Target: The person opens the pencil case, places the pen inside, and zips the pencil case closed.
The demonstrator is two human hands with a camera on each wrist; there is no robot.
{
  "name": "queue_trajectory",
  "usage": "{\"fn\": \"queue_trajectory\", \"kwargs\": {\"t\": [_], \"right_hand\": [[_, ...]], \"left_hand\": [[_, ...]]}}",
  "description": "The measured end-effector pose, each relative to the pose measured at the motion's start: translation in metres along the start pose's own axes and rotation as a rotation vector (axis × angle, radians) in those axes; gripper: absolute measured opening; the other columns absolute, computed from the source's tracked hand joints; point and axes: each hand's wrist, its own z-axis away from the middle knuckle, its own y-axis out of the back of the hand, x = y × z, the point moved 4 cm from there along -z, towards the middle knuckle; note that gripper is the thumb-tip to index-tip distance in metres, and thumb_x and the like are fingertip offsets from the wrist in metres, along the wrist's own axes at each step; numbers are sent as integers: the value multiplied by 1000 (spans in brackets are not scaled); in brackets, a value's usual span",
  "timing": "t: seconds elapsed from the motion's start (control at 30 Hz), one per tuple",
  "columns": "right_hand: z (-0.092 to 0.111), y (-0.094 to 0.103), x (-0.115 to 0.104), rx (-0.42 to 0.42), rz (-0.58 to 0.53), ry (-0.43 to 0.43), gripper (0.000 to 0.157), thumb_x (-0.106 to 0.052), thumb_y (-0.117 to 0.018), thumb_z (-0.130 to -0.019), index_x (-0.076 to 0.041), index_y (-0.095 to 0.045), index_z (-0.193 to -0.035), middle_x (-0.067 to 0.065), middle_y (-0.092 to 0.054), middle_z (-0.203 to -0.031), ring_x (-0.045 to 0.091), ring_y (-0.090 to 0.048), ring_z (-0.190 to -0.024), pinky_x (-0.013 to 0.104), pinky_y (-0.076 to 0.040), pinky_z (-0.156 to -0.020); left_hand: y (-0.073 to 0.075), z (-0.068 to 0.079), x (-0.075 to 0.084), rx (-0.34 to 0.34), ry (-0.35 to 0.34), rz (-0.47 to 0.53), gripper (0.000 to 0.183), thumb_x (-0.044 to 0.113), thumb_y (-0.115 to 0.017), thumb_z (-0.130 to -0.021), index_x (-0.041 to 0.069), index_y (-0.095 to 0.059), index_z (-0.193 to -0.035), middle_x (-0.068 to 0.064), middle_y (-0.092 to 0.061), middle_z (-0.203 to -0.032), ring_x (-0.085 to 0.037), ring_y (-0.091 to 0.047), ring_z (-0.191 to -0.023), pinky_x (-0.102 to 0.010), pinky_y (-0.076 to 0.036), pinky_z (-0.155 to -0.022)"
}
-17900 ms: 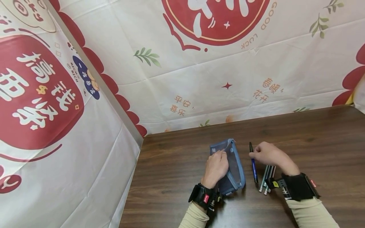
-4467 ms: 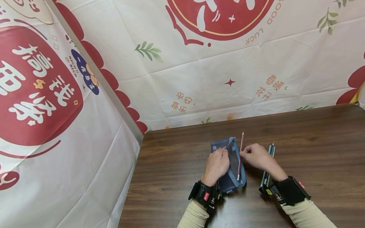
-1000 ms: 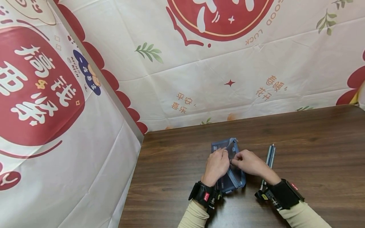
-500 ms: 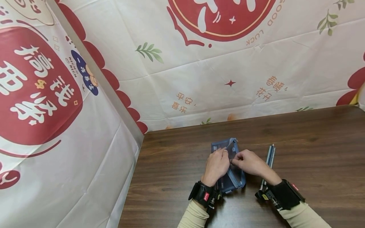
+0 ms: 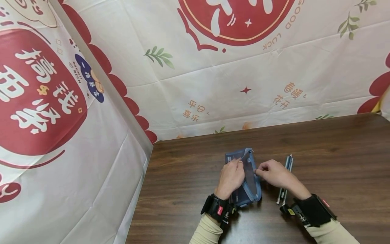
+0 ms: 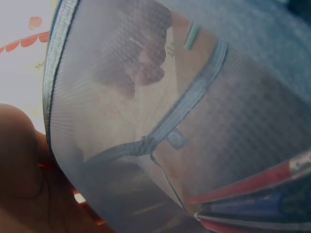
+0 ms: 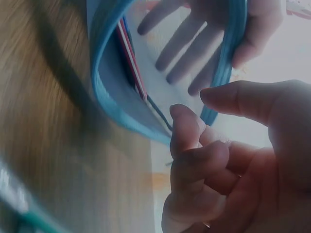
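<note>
A blue mesh zip pencil case (image 5: pixel 252 176) lies on the table with its mouth open. My left hand (image 5: pixel 232 178) grips one side of that mouth; in the right wrist view its thumb is on one side of the rim and its fingers (image 7: pixel 187 53) show through the mesh. Inside lie red pencils (image 6: pixel 243 184) and a blue pen (image 6: pixel 255 206). My right hand (image 5: pixel 274 174) is beside the opposite rim, thumb and index finger apart, the other fingers bent, nothing held. Right of the case, a few greenish-blue pencils (image 5: pixel 288 166) lie together, partly beneath the right wrist.
The dark wooden table (image 5: pixel 182 162) runs back to a white printed cloth (image 5: pixel 195 81). Another printed cloth (image 5: pixel 100 169) hangs along the left side. Wrist straps with cameras (image 5: pixel 315 210) sit on both forearms, the right one close by the pencils.
The red pencil held earlier by the right hand is now out of its fingers. That hand has drawn back rightward from the case's mouth. The left hand keeps its hold; the blue pen left the table.
</note>
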Motion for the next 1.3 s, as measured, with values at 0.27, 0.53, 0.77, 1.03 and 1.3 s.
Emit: {"fn": "queue_trajectory", "kwargs": {"t": [0.27,0.53,0.77,1.03,1.3], "right_hand": [[11,12,12,12,4,-17,28,-19,-55,-93,-5,-67,-72,4,-57,-61,14,-46,-51,29,-39,-48],[20,34,29,36,67,-71,32,-24,-54,-94,-6,-64,-70,2,-53,-61,15,-44,-53,28,-36,-48],[29,52,44,20,90,-145,37,-28,-52,-95,-9,-54,-63,-4,-40,-56,14,-39,-50,27,-32,-47],[36,60,57,-51,98,-242,40,-26,-49,-95,-11,-50,-58,-4,-41,-55,14,-38,-49,27,-31,-47],[40,59,62,-82,95,-286,35,-26,-50,-95,-6,-59,-67,2,-54,-62,17,-45,-55,30,-36,-50]], "left_hand": [[1,2,-1,-8,-13,13,46,30,-27,-102,13,-62,-128,-4,-59,-134,-21,-44,-129,-43,-39,-106],[1,2,-1,-8,-14,5,47,31,-27,-102,12,-61,-129,-5,-59,-134,-20,-45,-129,-43,-39,-105],[0,2,1,-2,-19,2,46,29,-28,-102,12,-62,-129,-5,-60,-133,-21,-46,-128,-43,-40,-104],[0,2,0,-2,-14,-2,46,30,-29,-101,13,-61,-129,-6,-60,-133,-22,-46,-127,-43,-41,-103],[-1,2,2,-3,-24,-11,45,28,-30,-101,10,-61,-129,-8,-60,-133,-23,-47,-127,-44,-42,-103]]}}
